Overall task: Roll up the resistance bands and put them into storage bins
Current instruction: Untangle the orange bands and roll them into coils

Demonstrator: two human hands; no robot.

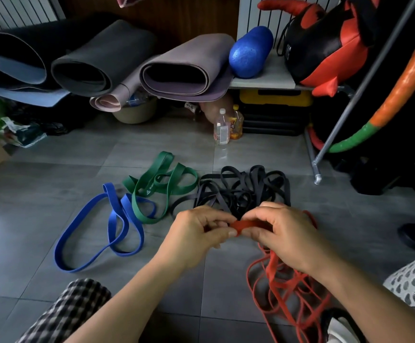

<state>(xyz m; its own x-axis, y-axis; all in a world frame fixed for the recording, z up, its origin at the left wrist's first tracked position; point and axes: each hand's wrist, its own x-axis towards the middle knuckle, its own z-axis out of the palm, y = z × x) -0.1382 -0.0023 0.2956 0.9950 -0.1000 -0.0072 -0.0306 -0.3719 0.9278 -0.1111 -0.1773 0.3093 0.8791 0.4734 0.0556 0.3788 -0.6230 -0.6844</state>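
Both hands meet over the grey tiled floor, pinching one end of a red resistance band (247,224). My left hand (201,233) grips it from the left and my right hand (285,231) from the right. The rest of the red band (285,290) trails down in loose loops under my right forearm. A blue band (107,233) lies looped at the left, a green band (161,186) beyond it, and a tangle of black bands (246,189) just past my hands. No storage bin is in view.
Rolled mats (102,60) and a blue foam roller (251,52) lie on a low shelf at the back. Two bottles (227,127) stand on the floor. A metal rack leg (316,169) and an orange-green hoop (384,112) stand at the right.
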